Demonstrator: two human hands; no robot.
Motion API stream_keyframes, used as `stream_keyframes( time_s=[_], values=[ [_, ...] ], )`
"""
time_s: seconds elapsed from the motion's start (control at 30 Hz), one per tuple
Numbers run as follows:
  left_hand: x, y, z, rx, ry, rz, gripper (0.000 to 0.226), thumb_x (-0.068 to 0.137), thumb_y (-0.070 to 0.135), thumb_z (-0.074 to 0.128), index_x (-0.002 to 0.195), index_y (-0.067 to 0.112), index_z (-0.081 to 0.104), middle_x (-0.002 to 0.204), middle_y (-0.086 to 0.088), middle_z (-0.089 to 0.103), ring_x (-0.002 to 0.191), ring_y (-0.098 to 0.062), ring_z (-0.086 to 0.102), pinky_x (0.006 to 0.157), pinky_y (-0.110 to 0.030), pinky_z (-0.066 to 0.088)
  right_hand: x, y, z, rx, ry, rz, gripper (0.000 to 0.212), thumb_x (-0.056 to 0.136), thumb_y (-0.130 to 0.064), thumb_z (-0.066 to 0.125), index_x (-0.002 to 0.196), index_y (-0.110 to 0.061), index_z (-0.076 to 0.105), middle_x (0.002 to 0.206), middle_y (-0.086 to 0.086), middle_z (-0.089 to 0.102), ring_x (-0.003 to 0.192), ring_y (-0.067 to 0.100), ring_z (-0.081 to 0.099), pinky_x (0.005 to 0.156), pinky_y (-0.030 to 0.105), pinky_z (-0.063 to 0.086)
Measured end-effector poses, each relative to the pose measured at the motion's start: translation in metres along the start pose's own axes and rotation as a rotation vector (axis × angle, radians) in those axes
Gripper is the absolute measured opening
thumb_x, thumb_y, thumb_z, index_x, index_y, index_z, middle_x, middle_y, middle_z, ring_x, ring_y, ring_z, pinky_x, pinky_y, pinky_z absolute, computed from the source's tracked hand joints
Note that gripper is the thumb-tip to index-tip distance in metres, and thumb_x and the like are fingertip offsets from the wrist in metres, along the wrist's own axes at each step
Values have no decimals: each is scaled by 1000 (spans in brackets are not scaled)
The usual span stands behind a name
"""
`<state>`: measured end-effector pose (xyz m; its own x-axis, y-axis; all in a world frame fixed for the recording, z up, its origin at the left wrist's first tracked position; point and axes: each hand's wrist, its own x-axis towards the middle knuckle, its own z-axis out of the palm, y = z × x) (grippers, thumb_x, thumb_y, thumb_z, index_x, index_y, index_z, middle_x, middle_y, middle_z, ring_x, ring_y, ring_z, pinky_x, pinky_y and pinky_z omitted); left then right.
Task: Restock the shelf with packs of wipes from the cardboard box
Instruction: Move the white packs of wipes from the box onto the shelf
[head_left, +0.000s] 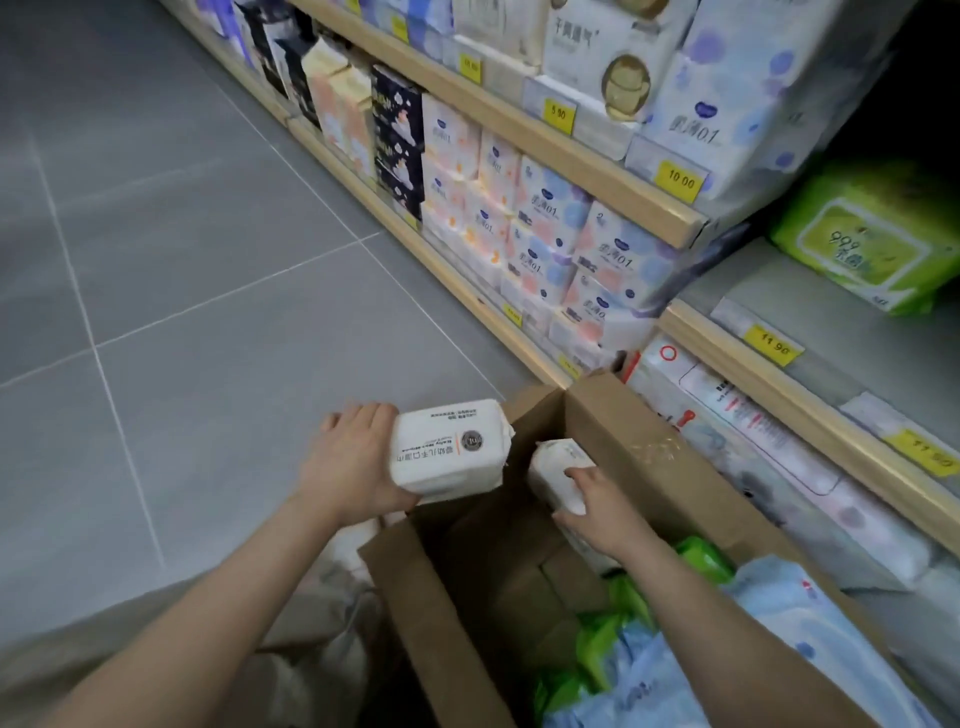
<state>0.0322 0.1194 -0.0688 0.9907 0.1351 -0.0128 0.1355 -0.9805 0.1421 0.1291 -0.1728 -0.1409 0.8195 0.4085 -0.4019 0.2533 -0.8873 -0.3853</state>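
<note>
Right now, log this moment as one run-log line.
left hand: holds white pack | right hand: grips second white pack in cardboard box | shelving: not yet

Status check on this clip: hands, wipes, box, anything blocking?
Left hand holds a white wipes pack beside the cardboard box. Right hand grips a second white pack inside the box. Nothing blocking.

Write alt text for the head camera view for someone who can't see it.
Each hand holds a white wipes pack: the left hand grips its pack beside an open cardboard box, the right hand grips its pack inside it, next to stocked shelves.
</note>
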Motion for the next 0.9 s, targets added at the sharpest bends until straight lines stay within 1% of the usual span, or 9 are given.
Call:
stream_keyframes(
  time_s=[0.1, 0.2, 0.37, 0.5, 0.57, 0.63, 0.73, 0.8, 0.9],
  values=[
    [4, -2, 0, 11, -3, 0, 83, 38, 66, 52, 102, 13, 50, 95, -3, 56, 90, -28, 53, 78, -38, 34, 18, 11, 18, -104, 8, 106, 70, 84, -43, 62, 143, -17, 32, 143, 11, 32, 125, 31, 35, 103, 38, 34],
    [5, -2, 3, 31, 14, 12, 82, 38, 67, 51, 100, 13, 50, 90, -2, 55, 86, -27, 52, 76, -38, 35, 25, 15, 28, -181, 46, 152, 73, 82, -46, 63, 142, -21, 31, 142, 10, 31, 123, 31, 34, 101, 39, 35],
    [10, 9, 4, 37, 75, 60, 75, 34, 56, 63, 93, 11, 51, 83, -1, 51, 77, -26, 50, 71, -36, 34, 25, 3, 36, -174, 63, 169, 89, 71, -35, 77, 143, -28, 25, 136, 6, 35, 118, 31, 38, 97, 42, 36],
    [12, 10, 7, 60, 88, 75, 76, 33, 54, 68, 93, 12, 51, 83, 0, 51, 75, -26, 49, 70, -36, 35, 22, 2, 44, -281, 37, 222, 100, 76, -29, 74, 147, -37, 4, 132, 11, 31, 112, 32, 40, 98, 39, 37],
    [13, 10, 7, 42, 98, 74, 76, 33, 53, 67, 95, 11, 52, 82, 0, 51, 75, -26, 49, 71, -37, 36, 21, 6, 45, -334, -3, 243, 101, 83, -24, 67, 146, -40, -10, 129, 14, 36, 112, 32, 44, 99, 39, 36],
    [12, 10, 6, 31, 100, 69, 78, 34, 55, 62, 99, 12, 53, 83, -1, 52, 76, -26, 50, 72, -37, 37, 22, 8, 43, -383, -20, 238, 102, 85, -21, 64, 144, -41, -17, 128, 14, 41, 112, 32, 46, 97, 42, 37],
    [14, 9, 4, 16, 65, 73, 82, 38, 59, 56, 107, 14, 53, 88, -2, 55, 81, -27, 52, 76, -38, 39, 21, 6, 33, -349, -27, 210, 99, 86, -27, 63, 144, -44, -15, 129, 14, 40, 116, 33, 44, 95, 47, 38],
    [16, 9, 0, 9, 11, 68, 82, 41, 58, 60, 111, 16, 51, 92, -1, 54, 87, -26, 51, 79, -36, 36, 16, 2, 21, -305, -35, 180, 96, 84, -36, 65, 145, -44, -8, 130, 13, 42, 117, 33, 43, 95, 47, 38],
    [13, 13, -6, 22, -8, 88, 78, 44, 57, 64, 110, 17, 51, 94, -1, 54, 89, -26, 51, 80, -35, 35, 3, -7, -1, -251, -17, 143, 95, 79, -34, 67, 146, -45, 0, 131, 11, 42, 118, 33, 42, 96, 46, 37]
  ],
)
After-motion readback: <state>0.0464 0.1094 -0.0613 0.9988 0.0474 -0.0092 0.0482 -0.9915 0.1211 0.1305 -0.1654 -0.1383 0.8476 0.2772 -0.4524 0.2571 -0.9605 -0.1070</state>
